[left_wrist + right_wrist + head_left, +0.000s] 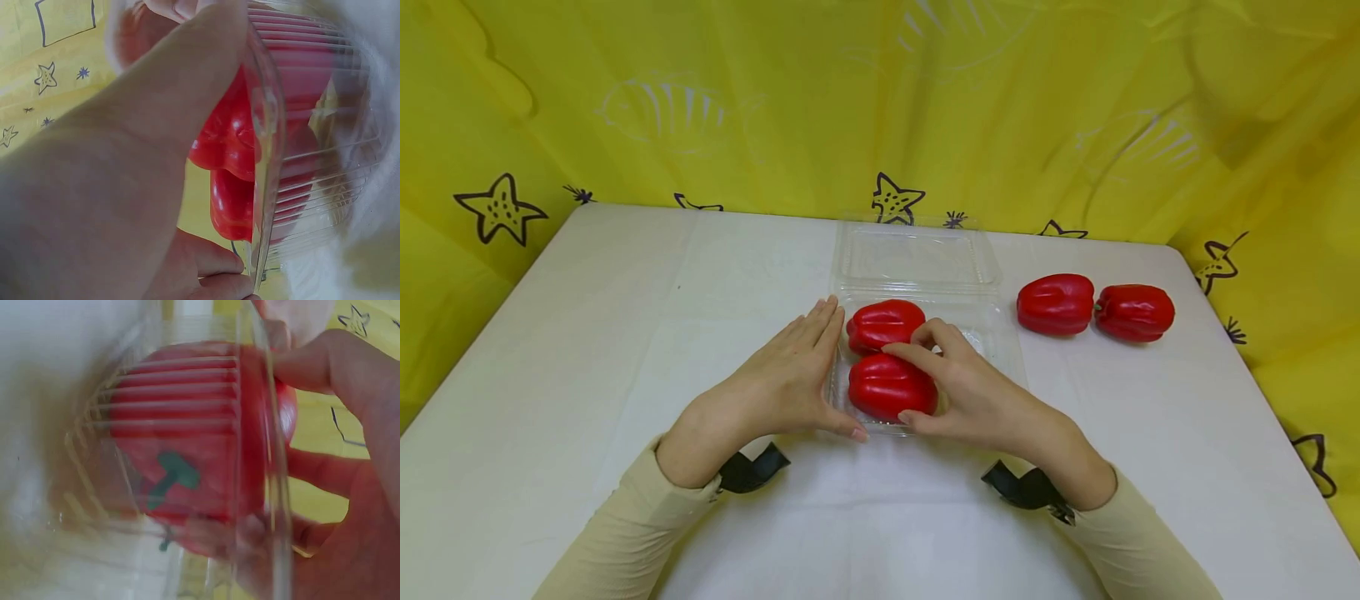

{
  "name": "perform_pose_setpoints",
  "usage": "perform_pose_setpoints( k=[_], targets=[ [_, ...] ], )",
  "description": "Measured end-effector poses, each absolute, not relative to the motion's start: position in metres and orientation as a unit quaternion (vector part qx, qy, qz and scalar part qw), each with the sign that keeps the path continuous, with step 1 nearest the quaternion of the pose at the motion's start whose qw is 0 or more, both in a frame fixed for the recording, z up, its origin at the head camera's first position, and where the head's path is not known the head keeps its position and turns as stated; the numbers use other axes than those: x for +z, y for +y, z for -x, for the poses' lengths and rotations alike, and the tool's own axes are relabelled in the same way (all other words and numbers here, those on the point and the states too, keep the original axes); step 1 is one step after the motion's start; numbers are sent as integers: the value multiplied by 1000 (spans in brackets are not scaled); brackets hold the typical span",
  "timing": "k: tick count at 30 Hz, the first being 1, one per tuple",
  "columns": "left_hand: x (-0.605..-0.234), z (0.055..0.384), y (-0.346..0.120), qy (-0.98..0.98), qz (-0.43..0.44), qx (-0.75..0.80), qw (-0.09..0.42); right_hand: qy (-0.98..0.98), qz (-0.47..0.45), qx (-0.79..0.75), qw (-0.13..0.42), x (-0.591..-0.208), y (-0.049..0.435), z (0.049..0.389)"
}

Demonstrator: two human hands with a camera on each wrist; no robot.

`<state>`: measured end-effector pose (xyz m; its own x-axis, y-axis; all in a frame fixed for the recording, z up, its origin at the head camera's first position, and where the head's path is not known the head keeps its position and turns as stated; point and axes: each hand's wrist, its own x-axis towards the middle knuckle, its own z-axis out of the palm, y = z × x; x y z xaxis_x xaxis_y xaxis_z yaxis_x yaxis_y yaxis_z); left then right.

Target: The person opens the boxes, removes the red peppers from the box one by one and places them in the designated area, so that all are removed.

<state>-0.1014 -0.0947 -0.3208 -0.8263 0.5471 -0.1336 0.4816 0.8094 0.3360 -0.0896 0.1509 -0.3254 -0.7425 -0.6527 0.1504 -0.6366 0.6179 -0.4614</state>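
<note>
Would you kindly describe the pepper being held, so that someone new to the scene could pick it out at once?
On the white table, find the clear plastic box standing open near the middle. In its near left part lies the red pepper, just in front of another pepper. What sets it apart is the right hand gripping it.

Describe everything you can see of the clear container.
The clear container looks like thin see-through plastic, with a ribbed-walled base and a lid opened back on the far side. The base sits open side up on the white table. In its left part lie a nearer pepper and a farther pepper, both red. The left hand rests along its left side.
</note>
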Motion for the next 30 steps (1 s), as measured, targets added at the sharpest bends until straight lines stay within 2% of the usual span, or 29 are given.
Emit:
perform_pose_setpoints(
  k=[8, 17, 30],
  targets=[
    [-321, 101, -95, 945, -266, 151, 118, 912, 328, -248, -3, -330, 139, 85],
    [-320, 100, -93, 944, -273, 148, 113, 909, 334, -247, -30, -328, 149, 89],
    [-321, 100, -92, 944, -270, 149, 115, 921, 326, -210, 20, -322, 154, 86]
  ],
)
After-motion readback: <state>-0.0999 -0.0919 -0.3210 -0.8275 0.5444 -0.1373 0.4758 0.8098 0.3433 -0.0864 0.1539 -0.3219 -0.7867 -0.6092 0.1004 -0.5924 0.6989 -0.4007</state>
